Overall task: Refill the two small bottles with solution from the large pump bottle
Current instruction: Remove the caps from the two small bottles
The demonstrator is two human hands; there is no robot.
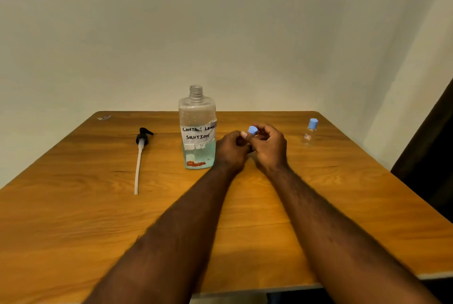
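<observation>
The large clear bottle (197, 129), labelled contact lens solution, stands open-necked at the table's middle, partly filled with bluish liquid. Its black pump (141, 154) with a long white tube lies on the table to the left. Just right of the large bottle, my left hand (230, 150) and my right hand (268, 148) hold a small bottle between them; only its blue cap (252, 130) shows above my fingers, and its body is hidden. My right fingers curl around the cap. A second small clear bottle (310, 132) with a blue cap stands far right.
The wooden table (98, 218) ends at a plain wall behind. A small clear scrap (104, 117) lies at the back left corner. A dark curtain or furniture edge (431, 147) rises beside the table's right side.
</observation>
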